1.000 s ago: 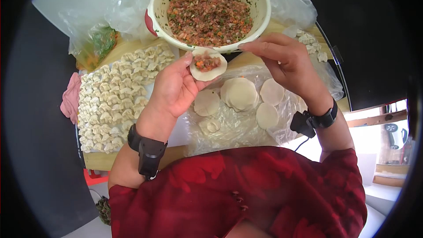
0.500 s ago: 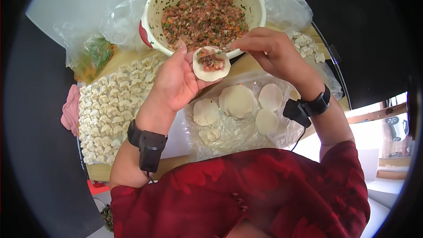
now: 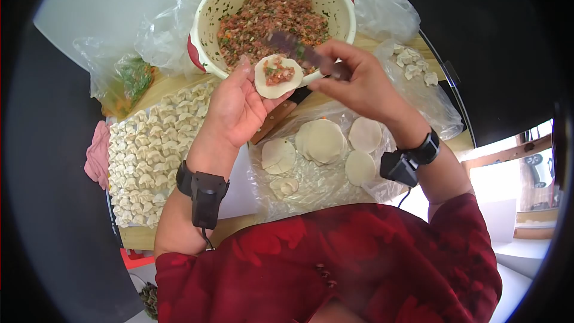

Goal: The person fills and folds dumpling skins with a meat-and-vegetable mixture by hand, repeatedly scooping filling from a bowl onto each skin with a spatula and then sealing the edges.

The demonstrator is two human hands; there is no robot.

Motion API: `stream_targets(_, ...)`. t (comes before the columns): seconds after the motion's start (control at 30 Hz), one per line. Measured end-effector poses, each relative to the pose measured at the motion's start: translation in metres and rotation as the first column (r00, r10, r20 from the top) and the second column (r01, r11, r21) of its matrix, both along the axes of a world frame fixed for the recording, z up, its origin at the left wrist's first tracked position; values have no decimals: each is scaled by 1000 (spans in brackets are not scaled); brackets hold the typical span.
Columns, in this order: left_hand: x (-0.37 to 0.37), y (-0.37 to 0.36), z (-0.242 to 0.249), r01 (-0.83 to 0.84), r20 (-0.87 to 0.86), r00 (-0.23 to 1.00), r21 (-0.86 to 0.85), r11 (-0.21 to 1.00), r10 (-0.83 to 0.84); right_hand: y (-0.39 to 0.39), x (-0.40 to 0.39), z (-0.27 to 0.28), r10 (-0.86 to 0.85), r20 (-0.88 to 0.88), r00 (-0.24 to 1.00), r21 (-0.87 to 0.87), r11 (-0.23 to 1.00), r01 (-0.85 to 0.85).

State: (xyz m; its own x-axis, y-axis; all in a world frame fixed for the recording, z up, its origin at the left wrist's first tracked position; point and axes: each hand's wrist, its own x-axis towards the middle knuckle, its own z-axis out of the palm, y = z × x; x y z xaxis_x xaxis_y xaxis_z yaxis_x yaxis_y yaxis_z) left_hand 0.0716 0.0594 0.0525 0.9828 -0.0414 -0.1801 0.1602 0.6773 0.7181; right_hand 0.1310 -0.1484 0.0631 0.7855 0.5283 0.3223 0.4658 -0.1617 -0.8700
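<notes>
Near the bowl's front rim, my left hand (image 3: 239, 104) cradles a round dumpling wrapper (image 3: 263, 87) on its fingers. A mound of meat filling (image 3: 278, 73) sits in the middle of the wrapper. My right hand (image 3: 359, 81) is closed round the handle end of a flat, dark spatula-like tool (image 3: 293, 46), smeared by motion, with green bits on it. Its blade overlaps the large cream bowl (image 3: 206, 24), which holds chopped meat filling (image 3: 269, 15) flecked with green and orange.
Rows of folded dumplings (image 3: 155, 143) cover the left side. Stacked wrappers (image 3: 321, 142), loose wrappers (image 3: 360, 168) and a small dough piece (image 3: 284, 187) lie on a plastic sheet (image 3: 317, 191). More pieces (image 3: 414, 66) are at right; a pink cloth (image 3: 97, 155) is far left.
The tool has lifted off the wrapper and turned its flat side into view over the bowl. The wrapper with its filling has shifted slightly left and up.
</notes>
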Motion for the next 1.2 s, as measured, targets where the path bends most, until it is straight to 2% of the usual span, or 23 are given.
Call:
stream_targets(0.07,-2,1,-1,52,12,999,-19,998,-51,6,-10,4,69,70,995,9,998,-70)
stream_targets(0.1,-3,2,-1,100,23,995,-39,994,-99,6,-9,0,67,70,995,10,998,-68)
stream_targets(0.17,-6,1,2,115,8,993,-36,993,-115,8,-5,-8,61,240,969,-5,998,-62)
stream_targets(0.2,-8,1,3,129,-6,992,-34,991,-129,9,-6,-8,63,241,969,-4,998,-64)
stream_targets(0.4,-19,-4,-2,149,60,987,17,989,-150,17,-8,-6,30,95,995,22,999,-32)
stream_targets(0.43,-21,-8,-2,153,58,986,15,988,-154,20,-5,-7,46,-39,998,59,997,-44)
stream_targets(0.47,-23,-12,0,155,109,979,138,978,-170,22,-4,-8,67,-171,983,98,994,-51)
stream_targets(0.5,-24,-15,0,147,157,969,258,955,-192,24,-4,-7,64,-172,983,98,994,-48)
stream_targets(0.53,-24,-16,-1,150,155,969,259,954,-195,26,-5,-6,28,-152,988,69,997,-17)
stream_targets(0.6,-23,-16,-4,125,93,980,388,913,-174,28,-4,-6,-8,-133,991,41,999,13)
stream_targets(0.7,-25,-16,-2,83,48,993,317,945,-104,27,0,-5,-57,-26,998,76,995,58)
stream_targets(0.8,-22,-5,-6,59,95,992,249,967,-85,18,2,-2,-69,-190,979,103,991,89)
stream_targets(0.9,-18,-2,-5,58,123,989,225,973,-87,15,1,-11,-28,-187,982,112,993,49)
stream_targets(1.0,-16,-6,-4,39,129,989,207,978,-67,20,-7,-12,31,-203,979,193,981,9)
stream_targets(1.13,-16,-10,-1,33,143,988,199,979,-62,24,-12,-10,16,-144,989,203,979,14)
stream_targets(1.2,-18,-12,-1,28,130,989,272,962,-65,25,-9,-17,1,-131,991,192,981,24)
